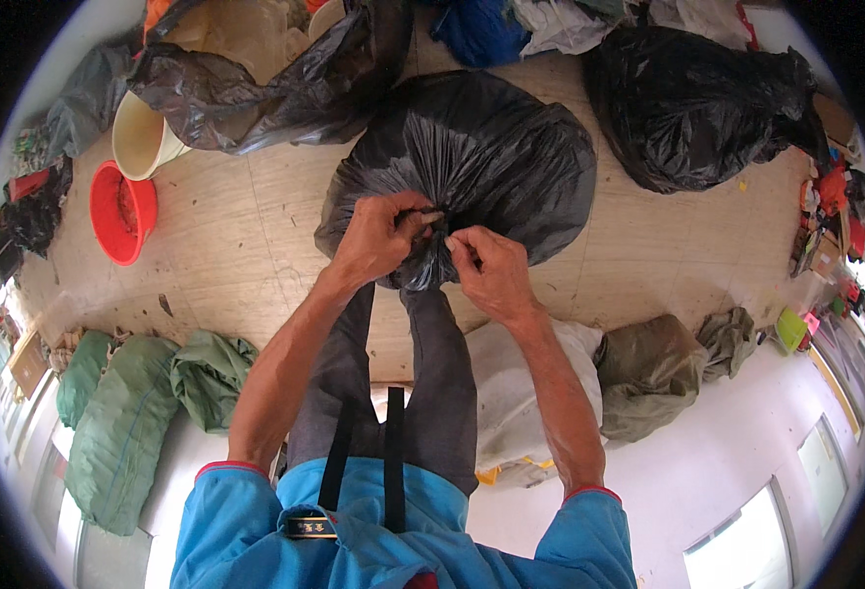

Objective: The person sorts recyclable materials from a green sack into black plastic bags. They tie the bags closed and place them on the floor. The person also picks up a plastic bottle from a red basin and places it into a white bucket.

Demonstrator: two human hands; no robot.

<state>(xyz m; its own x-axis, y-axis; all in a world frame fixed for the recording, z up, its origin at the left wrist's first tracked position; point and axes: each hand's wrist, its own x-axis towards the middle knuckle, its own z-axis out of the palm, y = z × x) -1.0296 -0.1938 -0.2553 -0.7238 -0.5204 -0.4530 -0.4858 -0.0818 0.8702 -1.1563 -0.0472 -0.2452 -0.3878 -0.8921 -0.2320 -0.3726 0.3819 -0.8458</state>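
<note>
A full black plastic bag [506, 162] stands on the floor right in front of my legs. Its mouth is gathered into tight pleats between my two hands. With thumb and fingers, my left hand [384, 232] pinches the gathered plastic at the neck. Just to the right and slightly lower, my right hand [491, 269] grips another bit of the same neck between thumb and forefinger. My fingers cover part of the twisted plastic, so whether it is knotted cannot be told.
At the upper left, a black plastic sheet [278, 103] lies by a cream bucket [139, 136] and a red bucket [119, 213]. Another black bag [697, 110] rests at the upper right. Green sacks [123, 427], a white sack [535, 390] and a brownish sack [649, 368] line the wall side.
</note>
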